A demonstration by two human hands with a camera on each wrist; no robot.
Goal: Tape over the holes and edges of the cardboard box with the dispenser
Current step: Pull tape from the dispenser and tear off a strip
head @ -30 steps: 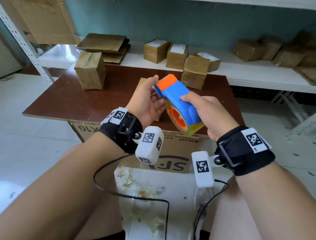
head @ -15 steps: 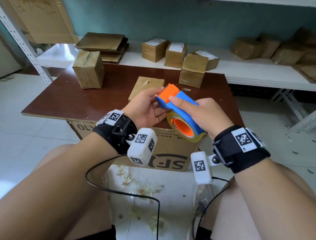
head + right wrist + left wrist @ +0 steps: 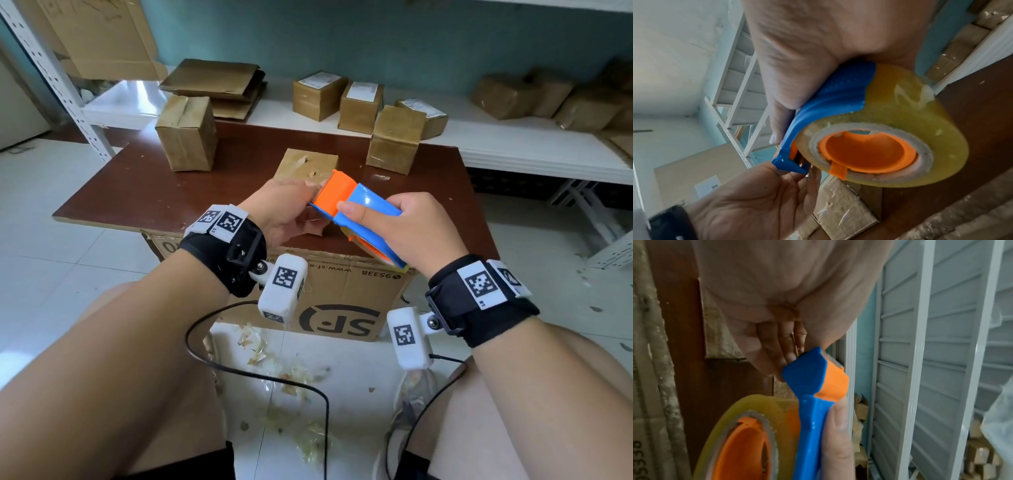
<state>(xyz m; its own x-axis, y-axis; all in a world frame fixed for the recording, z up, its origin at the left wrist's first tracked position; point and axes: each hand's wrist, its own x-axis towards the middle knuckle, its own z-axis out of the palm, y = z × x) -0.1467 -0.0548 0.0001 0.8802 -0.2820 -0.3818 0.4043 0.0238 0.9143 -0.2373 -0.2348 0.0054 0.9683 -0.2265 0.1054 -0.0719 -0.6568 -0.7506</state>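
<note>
Step in hand, as I read it: freeing the tape end at the cutter before any strip goes onto the cardboard box (image 3: 306, 164); no tape bridges to the box yet. My right hand (image 3: 407, 233) has its grip clamped round the blue body of the dispenser (image 3: 356, 209), thumb lying along the top toward the orange cutter head, the yellowish tape roll (image 3: 900, 129) hanging below the palm. My left hand (image 3: 284, 212) meets the cutter head from the side; in the left wrist view its fingertips (image 3: 785, 353) are curled in and bunched against the serrated edge, apparently pinching at the tape end, though the film itself is too clear for me to confirm it is caught. The box, with torn holes showing in its top face, lies on the brown table (image 3: 144, 192) just behind the dispenser's nose and just beyond the left hand, touching neither hand. Two more boxes stand on the table further behind the dispenser, one to each side. Next move, in my judgement: draw out a short tab, carry the dispenser forward over the box, press the tab down past one hole and pull across. Risk: the tab folding onto itself.
</note>
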